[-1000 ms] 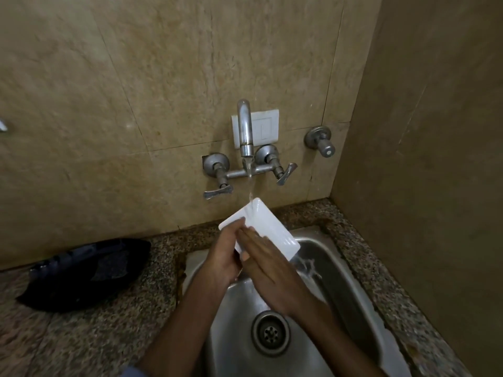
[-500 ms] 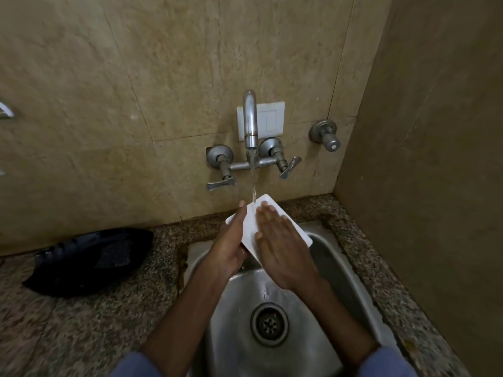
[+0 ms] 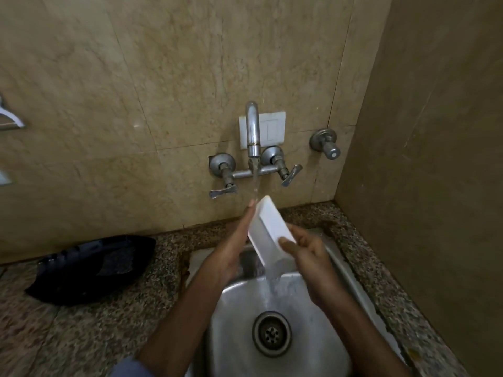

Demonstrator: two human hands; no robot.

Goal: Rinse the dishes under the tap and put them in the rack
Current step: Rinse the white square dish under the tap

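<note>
A white rectangular dish (image 3: pixel 268 229) is tilted steeply under the running tap (image 3: pixel 252 131), above the steel sink (image 3: pixel 321 346). My left hand (image 3: pixel 234 240) lies flat against its left side, fingertips up near the water stream. My right hand (image 3: pixel 310 257) grips its lower right edge with thumb and fingers. Water pours off the dish's low corner into the sink, toward the drain (image 3: pixel 271 333).
A black cloth-like item (image 3: pixel 92 265) lies on the speckled granite counter (image 3: pixel 81 336) left of the sink. Two lever handles flank the tap; a separate valve (image 3: pixel 325 144) sits to the right. A wall closes the right side. No rack is in view.
The dish went from lying nearly flat under my right palm to standing tilted on edge. My right hand slid off its face to its lower edge, and water now runs off it.
</note>
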